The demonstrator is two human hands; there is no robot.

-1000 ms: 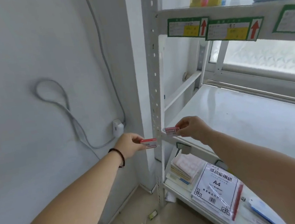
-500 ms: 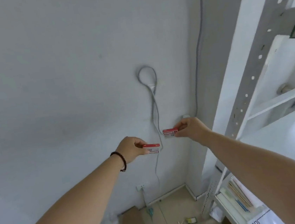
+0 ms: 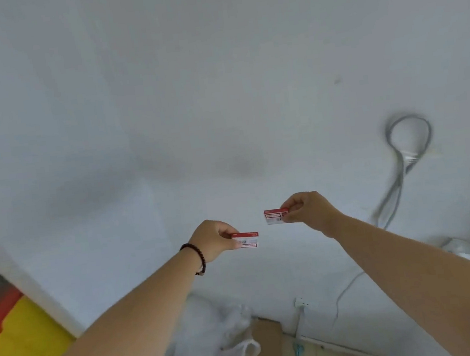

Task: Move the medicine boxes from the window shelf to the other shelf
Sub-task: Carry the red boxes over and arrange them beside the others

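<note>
Holding one small medicine box apiece, the person faces a bare white wall (image 3: pixel 160 98) with both arms stretched forward. The left hand (image 3: pixel 213 239) pinches a red-and-white box (image 3: pixel 246 240) by its left end, so the box sticks out to the right of the fingers (image 3: pixel 237 244) with its long axis lying roughly level. The right hand (image 3: pixel 305 211) mirrors it, fingers closed on the right end of a second box (image 3: pixel 274 216), which points left and sits a little higher. The two free ends face each other, near but apart. No shelf shows in view, only a looped cable (image 3: pixel 408 140) on the wall at right and a plastic bag (image 3: pixel 216 335) on the floor below, so I judge the other shelf lies off to one side; neither hand looks clearly nearer it.
</note>
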